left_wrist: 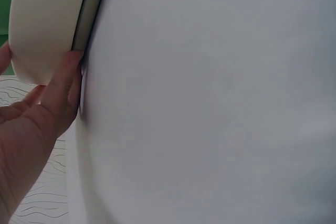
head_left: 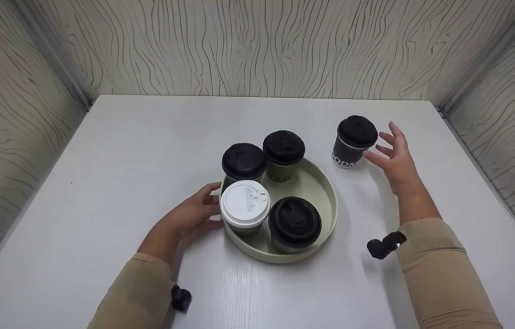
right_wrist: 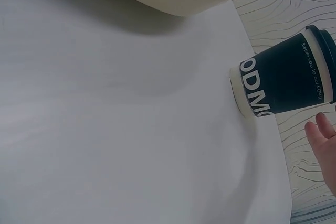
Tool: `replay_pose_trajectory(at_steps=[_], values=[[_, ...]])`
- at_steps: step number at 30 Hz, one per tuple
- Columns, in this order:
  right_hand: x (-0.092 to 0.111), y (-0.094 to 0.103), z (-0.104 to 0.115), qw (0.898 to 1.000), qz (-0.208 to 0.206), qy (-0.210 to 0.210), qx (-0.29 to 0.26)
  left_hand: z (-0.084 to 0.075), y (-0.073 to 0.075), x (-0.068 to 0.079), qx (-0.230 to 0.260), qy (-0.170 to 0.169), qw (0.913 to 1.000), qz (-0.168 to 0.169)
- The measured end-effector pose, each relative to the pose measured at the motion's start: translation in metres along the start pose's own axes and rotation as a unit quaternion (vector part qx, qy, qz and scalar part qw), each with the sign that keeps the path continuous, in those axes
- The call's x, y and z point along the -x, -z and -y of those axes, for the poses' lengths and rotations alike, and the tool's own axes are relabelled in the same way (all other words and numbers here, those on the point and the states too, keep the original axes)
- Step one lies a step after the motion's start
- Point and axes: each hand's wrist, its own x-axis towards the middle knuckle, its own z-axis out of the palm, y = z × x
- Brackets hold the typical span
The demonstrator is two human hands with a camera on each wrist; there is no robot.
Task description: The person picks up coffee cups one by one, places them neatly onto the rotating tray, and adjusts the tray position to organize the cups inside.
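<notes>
A round pale tray (head_left: 329, 192) stands on the white table. Inside its left part are a cup with a white lid (head_left: 244, 203) and a black-lidded cup (head_left: 244, 162) behind it. Another black-lidded cup (head_left: 283, 148) is at the tray's back, and one more (head_left: 295, 222) at its front. My left hand (head_left: 193, 210) touches the tray's outer left wall, its fingers extended along the side (left_wrist: 39, 30). To the tray's right, a dark paper cup (head_left: 353, 141) with white lettering and a black lid stands upright. My right hand (head_left: 396, 160) is just right of this cup, fingers spread and slightly bent, holding nothing.
The white table (head_left: 148, 137) reaches back to a wood-grain patterned wall (head_left: 257, 50). Similar panels stand at left and right. Each sleeve has a small black device (head_left: 385, 245) at the wrist.
</notes>
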Motion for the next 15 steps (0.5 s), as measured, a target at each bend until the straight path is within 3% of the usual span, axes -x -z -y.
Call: replay_pose_trajectory(at_steps=[15], values=[[-0.0095, 0.001, 0.0053, 0.999, 0.006, -0.035, 0.008, 0.0035, -0.0007, 0.0095, 0.025, -0.008, 0.9995, 0.018]])
